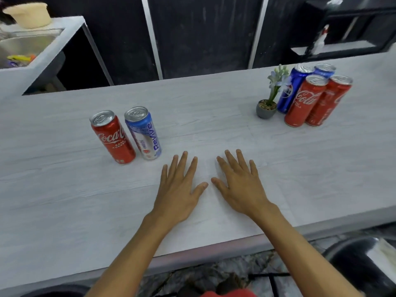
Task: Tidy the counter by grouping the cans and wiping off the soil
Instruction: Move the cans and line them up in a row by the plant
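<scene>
Both hands lie flat, palms down, on the pale grey counter (214,108), fingers spread. My left hand (180,187) and my right hand (237,185) hold nothing. Left of my left hand stand a red Coca-Cola can (113,137) and a blue and white Revive can (143,132), side by side. At the far right stands a group of several cans: two red Coca-Cola cans (305,101) in front and two blue cans (292,88) behind. No soil shows on the counter.
A small grey pot with a pale flowering plant (269,103) stands just left of the right can group. A sink (19,46) with a cream bowl (29,15) is at the far left. A dark stool (362,262) sits below the counter's front edge at right.
</scene>
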### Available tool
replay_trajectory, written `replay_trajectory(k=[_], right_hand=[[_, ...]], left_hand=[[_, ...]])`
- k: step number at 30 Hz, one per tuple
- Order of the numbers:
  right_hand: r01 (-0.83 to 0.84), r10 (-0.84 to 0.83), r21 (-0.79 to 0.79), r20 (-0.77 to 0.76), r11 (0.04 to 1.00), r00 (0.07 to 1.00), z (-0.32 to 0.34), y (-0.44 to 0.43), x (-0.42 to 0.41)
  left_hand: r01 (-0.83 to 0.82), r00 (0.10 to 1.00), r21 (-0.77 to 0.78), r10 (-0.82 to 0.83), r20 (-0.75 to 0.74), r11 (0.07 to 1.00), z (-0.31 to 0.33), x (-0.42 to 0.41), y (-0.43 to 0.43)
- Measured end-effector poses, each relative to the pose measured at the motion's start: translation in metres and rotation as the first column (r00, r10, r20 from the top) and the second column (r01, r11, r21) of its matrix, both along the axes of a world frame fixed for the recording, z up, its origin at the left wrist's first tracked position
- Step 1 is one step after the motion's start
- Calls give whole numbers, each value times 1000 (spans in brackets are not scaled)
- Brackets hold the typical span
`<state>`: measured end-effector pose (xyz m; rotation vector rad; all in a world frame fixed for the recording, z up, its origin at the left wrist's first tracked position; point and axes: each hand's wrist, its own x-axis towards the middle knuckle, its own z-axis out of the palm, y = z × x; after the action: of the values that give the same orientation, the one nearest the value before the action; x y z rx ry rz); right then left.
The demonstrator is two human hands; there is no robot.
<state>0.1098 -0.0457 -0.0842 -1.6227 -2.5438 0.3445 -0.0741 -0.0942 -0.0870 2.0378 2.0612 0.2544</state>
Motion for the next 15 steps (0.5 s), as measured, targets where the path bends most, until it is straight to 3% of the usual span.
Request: replay_trajectory(k=[8,15], right_hand=[[140,-140,8,43,990,989,2,17,73],[265,-265,13,51,964,963,3,44,137]], left_hand=[[212,968,-94,-222,-115,973,10,61,47],[298,925,-115,-317,-208,948,16,123,101]])
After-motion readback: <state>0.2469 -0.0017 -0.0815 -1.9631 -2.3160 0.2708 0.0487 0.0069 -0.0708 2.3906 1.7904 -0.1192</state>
